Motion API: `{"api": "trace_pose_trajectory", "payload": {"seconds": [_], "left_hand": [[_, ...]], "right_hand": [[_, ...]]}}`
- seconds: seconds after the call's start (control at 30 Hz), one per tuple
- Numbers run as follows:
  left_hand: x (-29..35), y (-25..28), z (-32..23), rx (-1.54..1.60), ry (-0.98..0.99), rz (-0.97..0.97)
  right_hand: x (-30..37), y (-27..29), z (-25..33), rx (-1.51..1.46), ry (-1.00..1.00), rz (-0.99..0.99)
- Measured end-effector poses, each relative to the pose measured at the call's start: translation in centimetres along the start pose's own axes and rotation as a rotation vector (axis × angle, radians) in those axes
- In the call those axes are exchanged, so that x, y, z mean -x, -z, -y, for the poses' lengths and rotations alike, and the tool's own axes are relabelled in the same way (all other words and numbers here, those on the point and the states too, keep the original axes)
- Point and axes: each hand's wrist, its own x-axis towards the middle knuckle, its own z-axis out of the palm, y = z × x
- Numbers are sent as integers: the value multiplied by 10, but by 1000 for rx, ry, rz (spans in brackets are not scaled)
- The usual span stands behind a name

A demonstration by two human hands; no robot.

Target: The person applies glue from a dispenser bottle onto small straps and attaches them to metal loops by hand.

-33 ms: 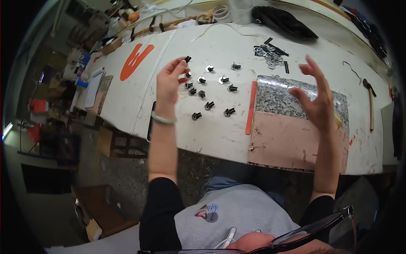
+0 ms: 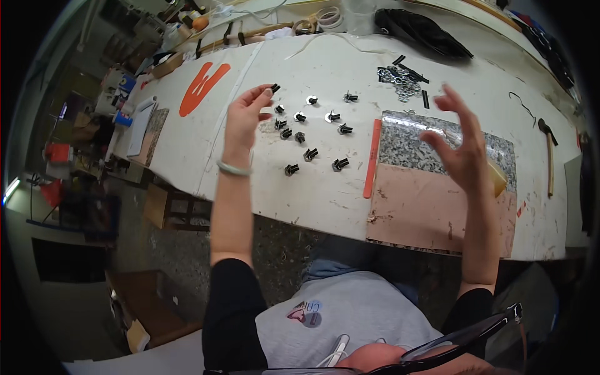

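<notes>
Step in hand, as I judge it from my end: handling one small black pc (image 2: 275,88) at the far-left edge of the cluster. I have the L hand (image 2: 245,117) over the white counter (image 2: 312,194), grip closed, thumb and fingertips together on that pc; can't tell if there's metal on it under the fingers. R hand (image 2: 465,159) holds nothing, thumb and fingers well apart, up over the board (image 2: 425,190). Next move prob. calls for a light, exact fingertip touch, w/ the L hand kept clear of its close neighbours.

Materials: black-and-silver pcs (image 2: 310,154) sit loosely spread just R of and nearer than that pinch, each a stubby dark bit w/ a thin, shiny metal part; finer detail's too small to read. Farther off, a tangled heap of silver metal bits (image 2: 400,81) w/ straight black strips (image 2: 425,99). Board's far part is glossy, grey-speckled, stone-look; near part dull pinkish. Stiff-looking orange strip (image 2: 373,159) runs along its L side; flat, pronged orange shape (image 2: 189,105) lies well L. Hammer (image 2: 550,169) at far R, wood-look handle, dark head. Black bag (image 2: 425,34) at the back, soft, creased.
</notes>
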Motion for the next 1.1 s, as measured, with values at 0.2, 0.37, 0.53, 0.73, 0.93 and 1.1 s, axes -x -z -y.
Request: {"api": "trace_pose_trajectory", "payload": {"seconds": [0.2,0.37,0.53,0.73,0.93,1.1], "left_hand": [[-33,68,34,-663,163,219],[-46,60,56,-733,271,307],[-61,64,72,-640,319,294],[-57,84,69,-598,377,311],[-53,80,53,-968,50,181],[-64,-7,9,-694,-170,227]], "right_hand": [[17,-20,-1,-46,135,102],[21,-22,-3,-82,102,162],[22,-25,-3,-90,111,192],[20,-18,1,-108,93,227],[13,4,-8,-64,63,171],[3,21,-13,-100,1,-206]]}}
